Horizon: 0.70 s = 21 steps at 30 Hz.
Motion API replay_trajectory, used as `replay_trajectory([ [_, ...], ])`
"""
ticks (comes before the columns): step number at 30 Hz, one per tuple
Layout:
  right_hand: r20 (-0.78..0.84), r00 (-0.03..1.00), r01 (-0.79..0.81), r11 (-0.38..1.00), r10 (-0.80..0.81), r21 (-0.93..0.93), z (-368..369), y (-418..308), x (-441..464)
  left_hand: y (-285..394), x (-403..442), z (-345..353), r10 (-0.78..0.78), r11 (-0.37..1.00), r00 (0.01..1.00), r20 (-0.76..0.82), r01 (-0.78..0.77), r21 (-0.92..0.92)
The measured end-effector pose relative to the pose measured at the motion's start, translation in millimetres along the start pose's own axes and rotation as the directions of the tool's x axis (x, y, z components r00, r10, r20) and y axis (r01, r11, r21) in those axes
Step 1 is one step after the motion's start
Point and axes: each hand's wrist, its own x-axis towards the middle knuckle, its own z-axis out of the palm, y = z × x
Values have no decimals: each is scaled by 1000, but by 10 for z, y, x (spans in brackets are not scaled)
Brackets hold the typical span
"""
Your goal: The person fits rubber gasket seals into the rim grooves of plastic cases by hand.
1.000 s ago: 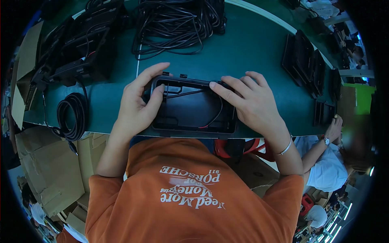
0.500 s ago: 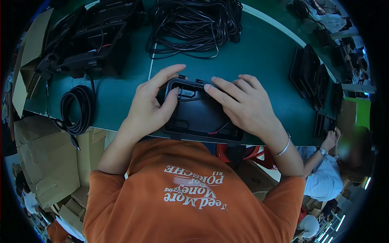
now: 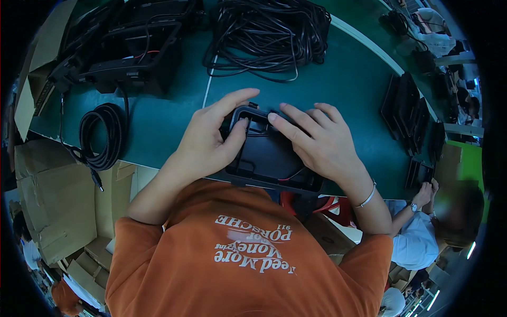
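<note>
A shallow black plastic case (image 3: 269,153) lies at the table's near edge, its inside facing up. A thin cable with a reddish part runs along its lower wall. My left hand (image 3: 214,134) grips the case's far left corner, thumb inside and the other fingers outside the rim. Over the right side lies my right hand (image 3: 325,140), its index fingertip on the far rim and its other fingers fanned beyond the case; its thumb is hidden. Between both hands, a small rectangular part (image 3: 257,127) shows inside near the far wall.
A big bundle of black cable (image 3: 269,39) lies beyond the case. Larger open black cases (image 3: 132,58) and a coiled cable (image 3: 102,134) are on the left. More black cases (image 3: 406,111) stand on the right, near another person's hands (image 3: 425,194). Cardboard boxes (image 3: 58,195) stand lower left.
The whole view has shifted slightly, so the table and its items appear a little further right and lower. Both hands keep nearly the same hold on the case.
</note>
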Motion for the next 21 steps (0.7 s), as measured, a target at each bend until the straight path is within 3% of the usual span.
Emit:
replay_trajectory([
  [6, 47, 999, 8, 1000, -6, -27, 20, 13, 33, -30, -3, 10, 74, 997, 997, -17, -74, 38],
  [8, -3, 1000, 15, 999, -15, 52, 4, -6, 94, 1, -8, -8, -4, 1000, 1000, 6, 4, 23],
  [12, -20, 999, 42, 996, -41, 77, 99, 14, 142, -8, -9, -15, 34, 998, 999, -6, -34, 45],
  [14, 0, 1000, 26, 983, -26, 183, 90, 36, 147, 2, -5, -26, 1, 1000, 1000, 29, -1, 31],
  [18, -67, 998, 10, 991, -1, 131, 110, -62, 231, -90, 4, 12, 179, 982, 984, -8, -178, 67],
  [21, -35, 999, -28, 994, 32, 109, 156, -103, 264, 18, -13, -23, -129, 991, 991, 27, 128, 40],
])
